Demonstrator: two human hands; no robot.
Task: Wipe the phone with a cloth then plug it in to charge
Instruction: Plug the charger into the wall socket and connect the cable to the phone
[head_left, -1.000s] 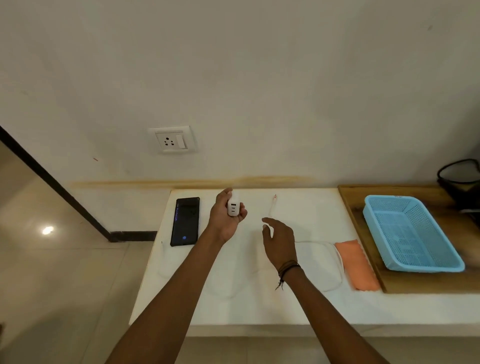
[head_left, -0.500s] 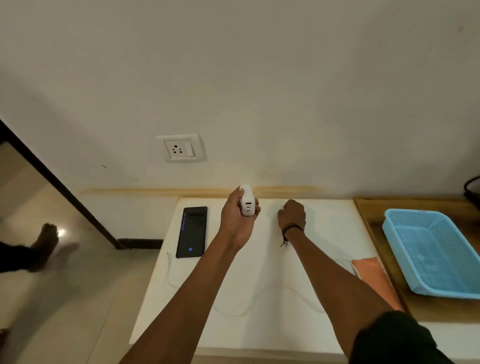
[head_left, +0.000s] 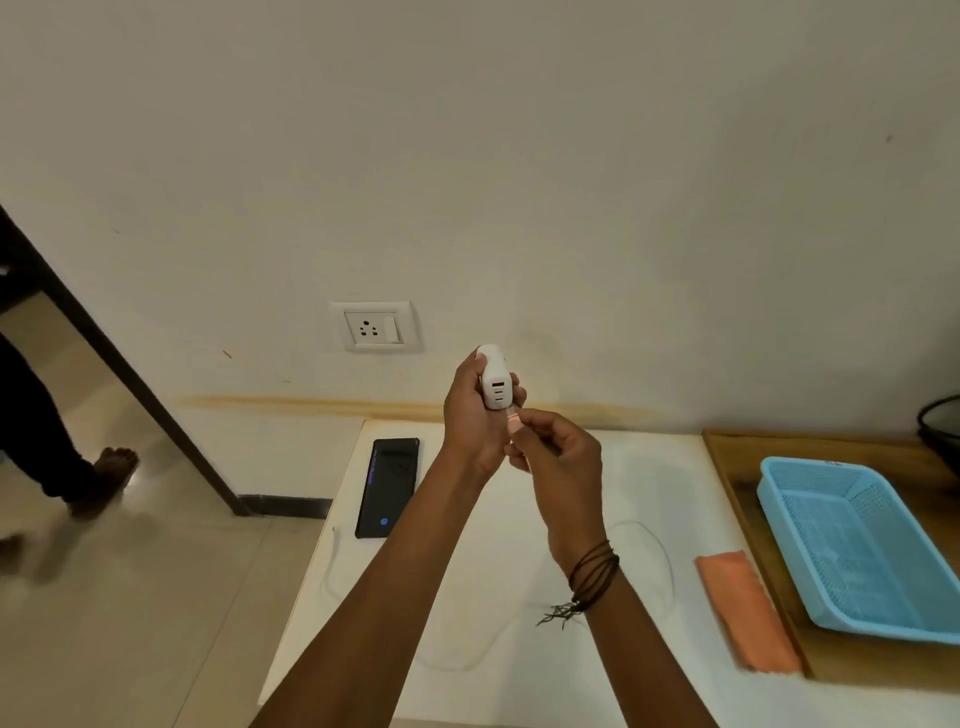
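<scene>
White charger (head_left: 496, 383) sits gripped in my left hand (head_left: 470, 415), raised before the wall socket (head_left: 375, 327). My right hand (head_left: 558, 457) pinches the cable plug (head_left: 512, 423) against the charger's underside. Phone (head_left: 388, 486) lies flat on the desk (head_left: 649, 467), left of my arms; orange cloth (head_left: 745, 605) lies beside the blue basket (head_left: 857, 540).

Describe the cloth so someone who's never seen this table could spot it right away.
Start at the white table against the wall, then look to its right edge, where a wooden board holds a blue basket. The cloth lies flat beside that board: a folded orange rectangle, the only orange thing there.
</scene>
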